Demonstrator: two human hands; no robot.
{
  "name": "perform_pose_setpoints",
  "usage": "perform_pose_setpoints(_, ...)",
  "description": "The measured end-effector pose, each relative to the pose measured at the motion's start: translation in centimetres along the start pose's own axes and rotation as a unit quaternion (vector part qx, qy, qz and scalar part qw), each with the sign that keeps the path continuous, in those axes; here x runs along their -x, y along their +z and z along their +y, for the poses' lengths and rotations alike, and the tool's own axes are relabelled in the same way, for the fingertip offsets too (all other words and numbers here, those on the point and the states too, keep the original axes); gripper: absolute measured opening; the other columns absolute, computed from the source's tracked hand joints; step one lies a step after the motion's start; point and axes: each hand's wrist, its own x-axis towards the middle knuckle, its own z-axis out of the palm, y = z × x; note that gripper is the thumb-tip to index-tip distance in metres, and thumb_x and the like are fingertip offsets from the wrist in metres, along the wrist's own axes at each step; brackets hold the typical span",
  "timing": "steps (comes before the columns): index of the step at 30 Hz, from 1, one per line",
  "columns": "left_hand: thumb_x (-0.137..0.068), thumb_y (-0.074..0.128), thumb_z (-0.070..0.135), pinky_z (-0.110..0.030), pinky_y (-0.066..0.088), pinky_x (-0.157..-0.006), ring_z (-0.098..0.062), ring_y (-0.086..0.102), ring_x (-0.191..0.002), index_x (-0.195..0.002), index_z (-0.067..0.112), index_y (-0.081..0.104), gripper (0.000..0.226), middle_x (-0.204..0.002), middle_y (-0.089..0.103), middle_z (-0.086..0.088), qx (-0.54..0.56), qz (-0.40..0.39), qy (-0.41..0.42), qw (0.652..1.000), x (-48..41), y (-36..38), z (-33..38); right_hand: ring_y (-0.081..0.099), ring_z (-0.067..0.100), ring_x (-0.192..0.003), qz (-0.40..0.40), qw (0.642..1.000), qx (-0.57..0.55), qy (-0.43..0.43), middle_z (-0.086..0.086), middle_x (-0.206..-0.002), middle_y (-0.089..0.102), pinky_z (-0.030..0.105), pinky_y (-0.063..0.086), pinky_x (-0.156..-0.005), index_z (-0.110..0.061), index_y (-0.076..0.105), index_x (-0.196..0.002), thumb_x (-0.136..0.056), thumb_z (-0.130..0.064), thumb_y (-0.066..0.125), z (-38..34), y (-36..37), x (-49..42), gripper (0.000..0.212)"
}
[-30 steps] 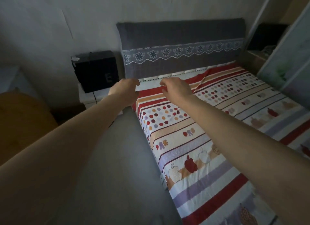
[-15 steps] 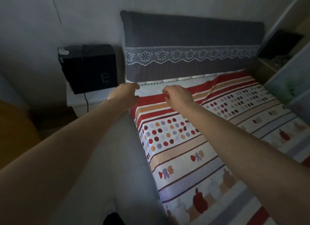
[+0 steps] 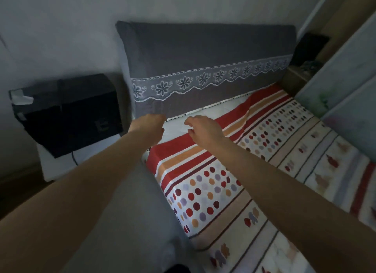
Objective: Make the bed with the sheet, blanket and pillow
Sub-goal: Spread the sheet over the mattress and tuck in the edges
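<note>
Left hand (image 3: 147, 126) grip curled, contents unclear; right hand (image 3: 204, 131) grip loosely spread above sheet (image 3: 203, 183) edge.

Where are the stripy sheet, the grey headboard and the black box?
stripy sheet (image 3: 205, 193), head view, on its dotted band.
grey headboard (image 3: 203, 49), head view, on the plain part above the lace.
black box (image 3: 67, 118), head view, on its front face.

The right hand (image 3: 203, 130) has released the sheet (image 3: 205, 183).
</note>
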Motion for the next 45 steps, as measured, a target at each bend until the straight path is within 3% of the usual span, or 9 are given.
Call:
perform_pose_setpoints(7,-0.099,0.052,0.025,-0.044,0.052,-0.093,-0.031,0.058,-0.12,-0.141,0.031,0.046,0.043,-0.134,0.058,-0.002,0.012,-0.026,0.028,0.999,-11.9,0.8,-4.1,0.059,0.022,-0.119,-0.018,0.999,-0.002,0.028,-0.002,-0.132,0.062,0.037,0.05,-0.095,-0.027,0.058,-0.134,-0.1,-0.027,0.054,2.8,3.8,-11.2,0.034)
perform_pose_setpoints(13,-0.097,0.052,0.021,-0.043,0.052,-0.087,-0.032,0.061,-0.115,-0.133,0.03,0.053,0.037,-0.131,0.058,-0.004,0.029,-0.036,0.036,0.998,-19.4,1.4,-8.7,0.057,0.02,-0.122,-0.051,0.998,-0.002,0.03,-0.003,-0.133,0.061,0.034,0.045,-0.098,-0.028,0.057,-0.134,-0.1,-0.027,0.053,1.9,7.3,-19.0,0.035)
perform_pose_setpoints(16,-0.099,0.052,0.022,-0.045,0.051,-0.092,-0.031,0.058,-0.12,-0.136,0.028,0.049,0.038,-0.136,0.055,-0.002,0.055,-0.046,0.041,0.997,-23.4,3.3,-12.3,0.056,0.019,-0.122,-0.079,0.997,0.006,0.026,-0.003,-0.132,0.06,0.034,0.046,-0.097,-0.027,0.055,-0.136,-0.1,-0.026,0.052,1.0,9.5,-23.1,0.036)
perform_pose_setpoints(19,-0.1,0.052,0.026,-0.046,0.048,-0.1,-0.028,0.054,-0.126,-0.143,0.03,0.042,0.044,-0.141,0.052,0.0,0.083,-0.084,0.048,0.992,-26.5,6.9,-15.4,0.06,0.021,-0.114,-0.122,0.992,0.012,0.04,0.0,-0.123,0.061,0.036,0.052,-0.09,-0.026,0.055,-0.135,-0.101,-0.025,0.051,0.7,12.4,-25.9,0.035)
perform_pose_setpoints(28,-0.098,0.052,0.024,-0.039,0.047,-0.101,-0.02,0.058,-0.121,-0.132,0.03,0.055,0.034,-0.13,0.061,0.005,0.2,-0.131,-0.027,0.971,-29.1,24.5,-20.4,0.066,0.019,-0.096,-0.208,0.977,0.045,0.009,-0.001,-0.11,0.065,0.036,0.057,-0.077,-0.023,0.059,-0.131,-0.1,-0.02,0.052,1.2,26.4,-31.7,0.032)
perform_pose_setpoints(36,-0.095,0.057,0.024,-0.044,0.052,-0.095,-0.026,0.065,-0.11,-0.12,0.027,0.062,0.026,-0.12,0.066,-0.002,0.268,-0.172,-0.129,0.939,-29.6,38.9,-20.1,0.066,0.024,-0.103,-0.278,0.951,0.095,-0.097,0.002,-0.111,0.066,0.04,0.058,-0.079,-0.02,0.063,-0.121,-0.097,-0.018,0.055,3.0,39.3,-34.7,0.025)
perform_pose_setpoints(42,-0.097,0.057,0.025,-0.046,0.055,-0.09,-0.026,0.063,-0.11,-0.128,0.029,0.057,0.032,-0.126,0.06,0.002,0.316,-0.153,-0.178,0.919,-31.1,45.4,-18.5,0.061,0.022,-0.105,-0.308,0.934,0.123,-0.136,0.0,-0.108,0.062,0.036,0.053,-0.075,-0.022,0.063,-0.119,-0.097,-0.014,0.055,6.7,45.5,-35.0,0.025)
perform_pose_setpoints(45,-0.094,0.061,0.028,-0.046,0.056,-0.085,-0.027,0.064,-0.104,-0.12,0.031,0.057,0.026,-0.122,0.057,0.002,0.322,-0.131,-0.181,0.92,-31.7,47.2,-17.7,0.057,0.02,-0.106,-0.301,0.934,0.139,-0.133,-0.001,-0.11,0.057,0.036,0.054,-0.075,-0.023,0.061,-0.12,-0.094,-0.014,0.06,8.7,47.3,-35.1,0.028)
